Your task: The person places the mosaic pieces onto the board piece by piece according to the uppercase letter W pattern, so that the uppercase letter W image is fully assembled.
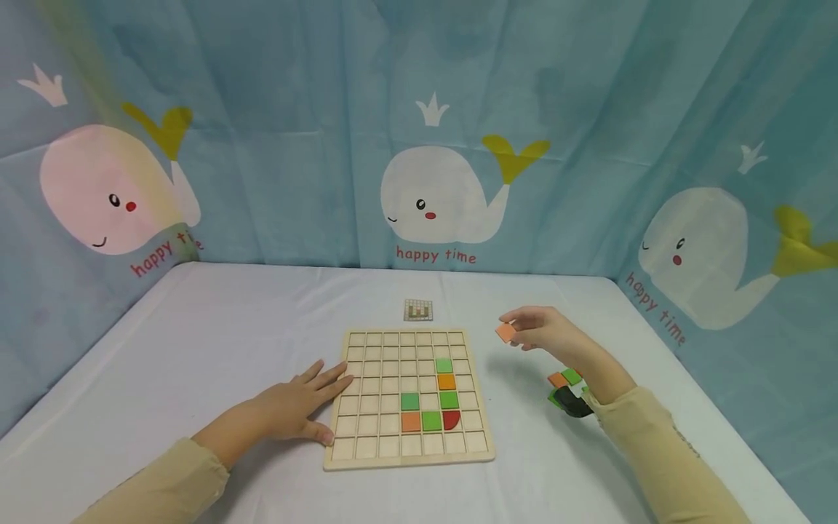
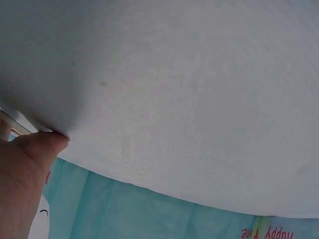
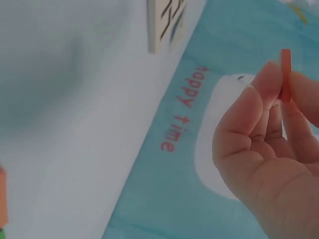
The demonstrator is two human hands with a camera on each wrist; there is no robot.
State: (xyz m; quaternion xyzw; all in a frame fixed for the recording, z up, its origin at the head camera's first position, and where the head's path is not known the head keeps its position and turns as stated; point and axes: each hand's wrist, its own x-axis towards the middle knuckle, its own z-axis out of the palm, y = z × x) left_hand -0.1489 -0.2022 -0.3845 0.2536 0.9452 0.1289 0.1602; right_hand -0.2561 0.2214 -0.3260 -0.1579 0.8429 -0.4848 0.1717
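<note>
In the head view a wooden grid board (image 1: 374, 445) lies on the white table. Green, orange and red tiles fill several of its cells at the right, among them a red rounded tile (image 1: 451, 420). My left hand (image 1: 294, 404) rests with spread fingers on the board's left edge. Up beyond the board's right side, my right hand (image 1: 538, 331) pinches an orange square tile (image 1: 505, 332) between thumb and fingertips, raised over the table. In the right wrist view that tile (image 3: 285, 74) shows edge-on.
A small patterned card (image 1: 418, 310) lies behind the board. Loose green and orange tiles (image 1: 572, 376) sit to the right under my right forearm, beside a black object (image 1: 573, 402). A blue curtain (image 1: 294, 182) with printed whales stands around the table.
</note>
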